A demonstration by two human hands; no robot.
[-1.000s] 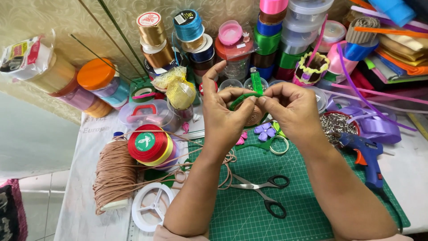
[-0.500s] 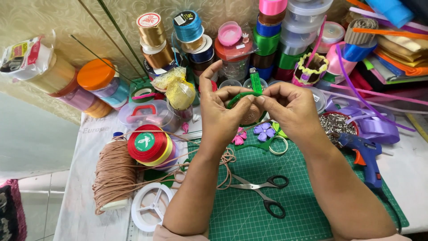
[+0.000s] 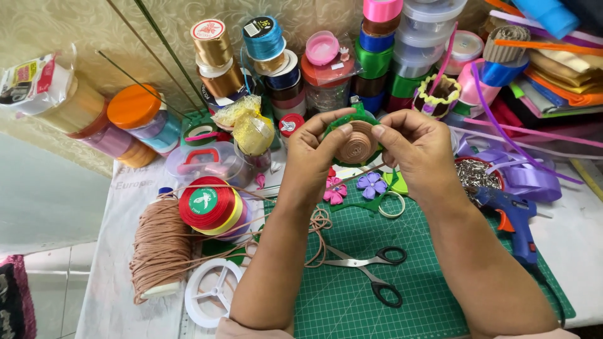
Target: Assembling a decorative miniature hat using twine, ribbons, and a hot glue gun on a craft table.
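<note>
Both hands hold the coil (image 3: 355, 142) over the bench's far edge: left hand (image 3: 314, 157) and right hand (image 3: 418, 150) fingers pinch its green rim. Shaping seems underway; turning it needs steady grip.

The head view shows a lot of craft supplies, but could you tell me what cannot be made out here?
- Coiled cord disc, head view: its back and side edges are covered by the left hand and right hand.
- Green piece behind the disc: mostly hidden by it.
- White spool: partly covered by the left forearm.
</note>
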